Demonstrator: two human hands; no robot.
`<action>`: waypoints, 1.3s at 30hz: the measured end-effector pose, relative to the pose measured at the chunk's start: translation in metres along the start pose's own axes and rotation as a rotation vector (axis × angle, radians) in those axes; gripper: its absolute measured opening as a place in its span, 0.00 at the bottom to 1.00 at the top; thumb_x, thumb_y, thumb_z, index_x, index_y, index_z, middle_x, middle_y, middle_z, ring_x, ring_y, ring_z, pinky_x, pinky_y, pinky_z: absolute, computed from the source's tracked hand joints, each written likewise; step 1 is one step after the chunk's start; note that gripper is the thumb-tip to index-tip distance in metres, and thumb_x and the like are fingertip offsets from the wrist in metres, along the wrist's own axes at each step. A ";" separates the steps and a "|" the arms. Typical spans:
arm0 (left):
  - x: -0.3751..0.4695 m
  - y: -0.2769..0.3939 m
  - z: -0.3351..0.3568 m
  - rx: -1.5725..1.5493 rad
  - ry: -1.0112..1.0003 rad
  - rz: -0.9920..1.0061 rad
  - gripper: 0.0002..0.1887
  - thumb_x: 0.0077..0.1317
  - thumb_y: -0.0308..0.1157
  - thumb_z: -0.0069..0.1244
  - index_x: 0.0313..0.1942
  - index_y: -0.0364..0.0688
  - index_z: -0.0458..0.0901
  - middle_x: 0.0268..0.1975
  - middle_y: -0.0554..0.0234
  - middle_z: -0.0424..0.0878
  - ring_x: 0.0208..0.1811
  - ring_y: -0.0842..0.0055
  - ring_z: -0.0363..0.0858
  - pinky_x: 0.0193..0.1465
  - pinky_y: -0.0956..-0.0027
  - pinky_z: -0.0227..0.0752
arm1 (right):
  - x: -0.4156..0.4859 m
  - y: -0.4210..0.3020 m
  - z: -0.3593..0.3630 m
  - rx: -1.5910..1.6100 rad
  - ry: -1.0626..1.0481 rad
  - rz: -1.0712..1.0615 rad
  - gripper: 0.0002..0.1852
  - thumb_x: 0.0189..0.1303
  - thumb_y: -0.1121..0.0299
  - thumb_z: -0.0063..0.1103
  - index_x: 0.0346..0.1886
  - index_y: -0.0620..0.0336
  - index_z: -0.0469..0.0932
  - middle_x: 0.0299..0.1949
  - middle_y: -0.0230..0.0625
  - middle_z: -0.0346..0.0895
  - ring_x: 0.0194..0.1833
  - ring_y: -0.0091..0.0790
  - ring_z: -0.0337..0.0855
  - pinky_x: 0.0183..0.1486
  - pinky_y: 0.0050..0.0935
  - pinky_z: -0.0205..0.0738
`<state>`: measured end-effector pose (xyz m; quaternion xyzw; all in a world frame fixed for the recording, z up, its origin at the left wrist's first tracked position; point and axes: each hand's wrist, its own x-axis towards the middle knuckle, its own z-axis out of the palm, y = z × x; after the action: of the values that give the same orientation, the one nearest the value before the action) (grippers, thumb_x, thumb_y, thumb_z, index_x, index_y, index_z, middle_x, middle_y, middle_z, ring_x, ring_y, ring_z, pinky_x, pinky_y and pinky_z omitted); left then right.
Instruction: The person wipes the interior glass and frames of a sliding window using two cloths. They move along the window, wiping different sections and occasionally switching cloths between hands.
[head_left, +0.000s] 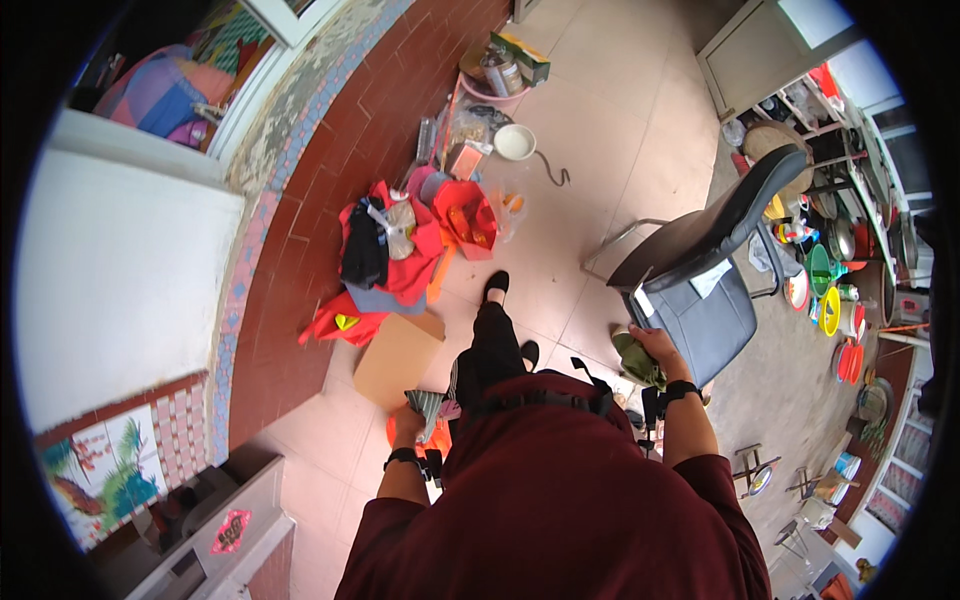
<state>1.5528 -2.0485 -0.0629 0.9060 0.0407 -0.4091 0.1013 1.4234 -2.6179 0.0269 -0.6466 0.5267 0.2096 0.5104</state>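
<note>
Low on the left side, my left hand (409, 424) grips a grey striped cloth (426, 409). Just behind that cloth, an orange-red item (439, 439) shows partly. A brown cardboard box (397, 356) stands on the floor beyond the hand. On the other side, my right hand (660, 346) holds an olive-green fabric item (637, 360), whose exact kind I cannot make out. This hand is beside the seat of a black office chair (701, 315), on which a pale cloth (711, 279) lies.
Red and dark clothes (397, 255) lie heaped along the red tiled wall (300, 240), next to a red bag (466, 217). Farther along are a white bowl (515, 142) and a pink basin (491, 94). Coloured basins (829, 310) and small stools (750, 469) stand to the right.
</note>
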 end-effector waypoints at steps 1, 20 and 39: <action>0.012 0.005 -0.011 -0.002 0.014 0.022 0.15 0.60 0.37 0.53 0.44 0.38 0.84 0.42 0.40 0.84 0.47 0.50 0.82 0.50 0.53 0.75 | 0.002 -0.012 -0.001 -0.013 0.029 0.013 0.28 0.56 0.45 0.67 0.36 0.67 0.84 0.30 0.35 0.82 0.30 0.28 0.80 0.35 0.32 0.74; 0.121 0.123 -0.174 0.129 0.178 0.142 0.16 0.64 0.37 0.51 0.42 0.32 0.80 0.43 0.37 0.83 0.47 0.46 0.81 0.50 0.48 0.73 | 0.071 -0.196 0.012 0.046 -0.021 -0.223 0.28 0.62 0.46 0.63 0.36 0.70 0.83 0.26 0.31 0.79 0.28 0.24 0.75 0.33 0.28 0.71; 0.138 0.283 -0.246 0.124 0.254 0.474 0.13 0.63 0.33 0.51 0.41 0.32 0.81 0.40 0.37 0.83 0.45 0.44 0.80 0.48 0.48 0.72 | 0.017 -0.368 -0.090 1.024 0.140 -0.522 0.15 0.64 0.56 0.64 0.33 0.60 0.80 0.26 0.24 0.76 0.27 0.16 0.72 0.30 0.19 0.67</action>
<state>1.8681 -2.2725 0.0348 0.9386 -0.1853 -0.2587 0.1330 1.7348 -2.7334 0.2101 -0.4381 0.4167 -0.2481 0.7569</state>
